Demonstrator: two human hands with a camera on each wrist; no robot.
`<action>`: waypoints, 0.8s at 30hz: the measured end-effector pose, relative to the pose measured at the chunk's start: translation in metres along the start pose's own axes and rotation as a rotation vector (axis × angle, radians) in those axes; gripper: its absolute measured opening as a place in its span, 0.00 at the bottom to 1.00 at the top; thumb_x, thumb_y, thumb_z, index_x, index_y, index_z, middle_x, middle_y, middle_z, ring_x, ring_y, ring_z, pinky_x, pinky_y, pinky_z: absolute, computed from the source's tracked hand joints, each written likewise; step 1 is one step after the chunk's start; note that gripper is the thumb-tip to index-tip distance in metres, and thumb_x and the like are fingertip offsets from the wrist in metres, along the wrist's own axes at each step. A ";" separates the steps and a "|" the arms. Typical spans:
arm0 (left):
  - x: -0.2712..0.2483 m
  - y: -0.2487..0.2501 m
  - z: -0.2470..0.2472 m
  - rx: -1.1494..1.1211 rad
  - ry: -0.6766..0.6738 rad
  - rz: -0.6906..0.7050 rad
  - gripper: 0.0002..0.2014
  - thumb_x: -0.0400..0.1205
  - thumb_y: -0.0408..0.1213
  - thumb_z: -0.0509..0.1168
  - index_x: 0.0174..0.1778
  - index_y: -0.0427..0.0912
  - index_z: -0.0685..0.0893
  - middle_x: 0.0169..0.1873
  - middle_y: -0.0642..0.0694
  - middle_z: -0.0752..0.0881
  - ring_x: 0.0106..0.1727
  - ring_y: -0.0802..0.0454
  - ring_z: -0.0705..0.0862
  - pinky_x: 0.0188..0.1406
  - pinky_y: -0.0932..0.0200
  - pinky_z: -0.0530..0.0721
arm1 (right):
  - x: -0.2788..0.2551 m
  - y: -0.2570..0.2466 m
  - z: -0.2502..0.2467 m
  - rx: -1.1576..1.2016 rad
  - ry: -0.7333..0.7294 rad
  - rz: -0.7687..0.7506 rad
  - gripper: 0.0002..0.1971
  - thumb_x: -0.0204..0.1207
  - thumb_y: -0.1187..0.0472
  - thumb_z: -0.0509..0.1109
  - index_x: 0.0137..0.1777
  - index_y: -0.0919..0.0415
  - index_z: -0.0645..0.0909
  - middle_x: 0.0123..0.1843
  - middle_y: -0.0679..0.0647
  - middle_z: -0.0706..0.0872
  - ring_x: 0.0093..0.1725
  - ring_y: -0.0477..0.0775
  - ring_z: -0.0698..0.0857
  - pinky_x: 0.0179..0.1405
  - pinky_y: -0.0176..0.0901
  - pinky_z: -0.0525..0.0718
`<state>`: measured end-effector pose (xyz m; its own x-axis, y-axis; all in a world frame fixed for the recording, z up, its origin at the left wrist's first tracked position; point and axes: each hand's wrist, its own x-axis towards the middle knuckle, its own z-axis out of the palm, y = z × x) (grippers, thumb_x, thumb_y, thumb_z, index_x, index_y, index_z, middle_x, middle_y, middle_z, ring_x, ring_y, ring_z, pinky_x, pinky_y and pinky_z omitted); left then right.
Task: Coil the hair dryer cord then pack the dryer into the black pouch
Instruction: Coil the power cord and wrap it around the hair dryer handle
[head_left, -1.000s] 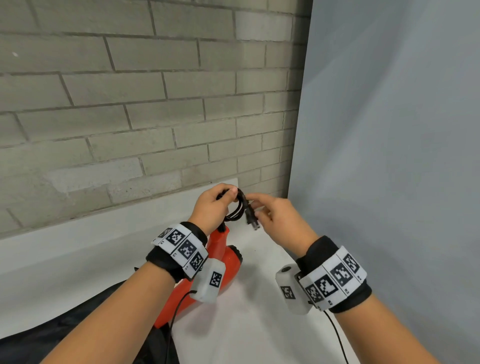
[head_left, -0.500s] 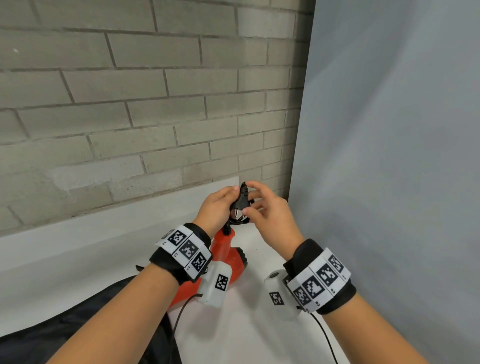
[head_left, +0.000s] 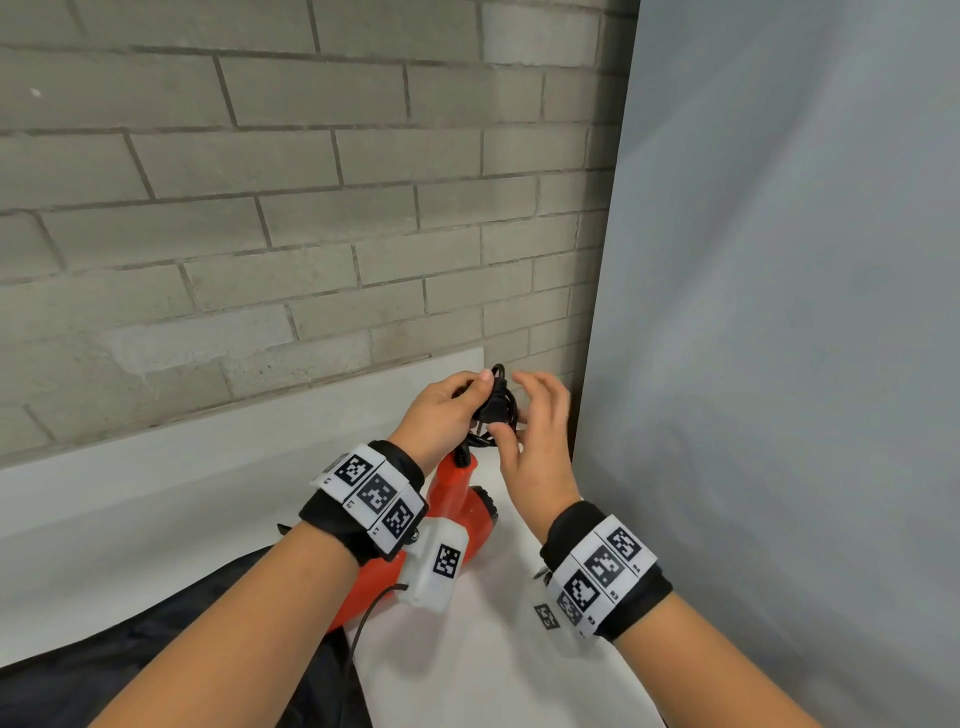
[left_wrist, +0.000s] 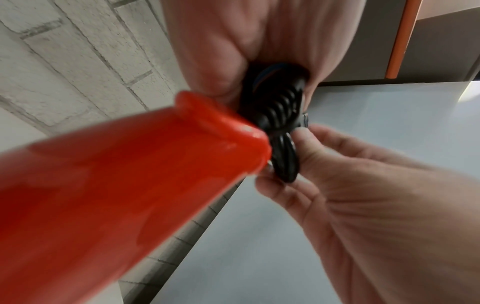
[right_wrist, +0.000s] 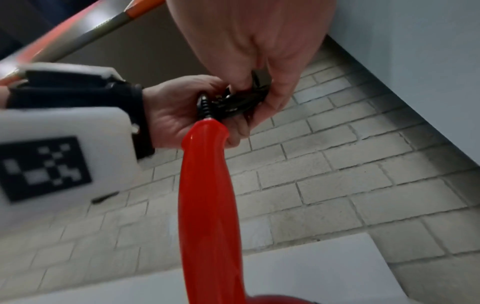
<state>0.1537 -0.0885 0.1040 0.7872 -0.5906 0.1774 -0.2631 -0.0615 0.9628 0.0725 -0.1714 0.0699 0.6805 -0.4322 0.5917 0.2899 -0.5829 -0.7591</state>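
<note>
Here, both hands work at the end of the red hair dryer's (head_left: 457, 499) handle, above the far right corner of the white table (head_left: 467, 675). The left hand (head_left: 441, 410) has its fingers curled round the coiled black cord (head_left: 498, 402), with the thumb pressed on top of the bundle. The left wrist view shows the ribbed black strain relief (left_wrist: 280, 107) leaving the handle end and passing straight into that closed grip. The right hand (head_left: 535, 441) pinches the same coil from the opposite side: thumb against the lower loops, remaining fingers arched over the top and only partly bent. The right wrist view shows the plug (right_wrist: 259, 79) caught between the right fingertips, directly against the loops.

The dryer stands tilted, handle end uppermost and held in the air. Its round body (head_left: 483, 514) lies low, just over the table, partly hidden behind the left wrist. The black pouch (head_left: 156, 660) lies flat at the near left edge of the table, under the left forearm; contact between pouch and dryer body cannot be determined.

A grey brick wall (head_left: 260, 208) stands behind the table, and a pale grey panel (head_left: 779, 364) closes off its right side.
</note>
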 end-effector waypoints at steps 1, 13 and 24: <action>-0.001 0.000 0.000 0.010 0.000 -0.002 0.19 0.77 0.57 0.59 0.45 0.46 0.85 0.44 0.34 0.87 0.49 0.35 0.84 0.57 0.42 0.80 | 0.001 -0.001 0.000 0.032 0.010 0.047 0.25 0.76 0.72 0.65 0.73 0.61 0.65 0.69 0.51 0.63 0.53 0.35 0.76 0.59 0.23 0.77; -0.006 0.005 0.000 -0.022 -0.037 -0.040 0.12 0.78 0.45 0.65 0.49 0.41 0.84 0.40 0.42 0.84 0.39 0.52 0.81 0.47 0.55 0.80 | 0.015 0.001 -0.005 0.145 -0.060 0.217 0.22 0.76 0.69 0.66 0.69 0.58 0.70 0.58 0.50 0.80 0.51 0.59 0.85 0.55 0.48 0.85; -0.007 0.012 -0.002 -0.018 -0.119 -0.001 0.14 0.76 0.25 0.66 0.47 0.52 0.83 0.45 0.46 0.86 0.49 0.49 0.84 0.59 0.53 0.81 | 0.016 0.005 -0.011 0.244 -0.058 0.156 0.06 0.78 0.64 0.65 0.53 0.56 0.72 0.42 0.52 0.83 0.38 0.52 0.83 0.36 0.34 0.82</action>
<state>0.1467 -0.0836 0.1148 0.7155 -0.6818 0.1526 -0.2519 -0.0480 0.9666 0.0773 -0.1890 0.0788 0.7649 -0.4593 0.4517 0.3270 -0.3272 -0.8866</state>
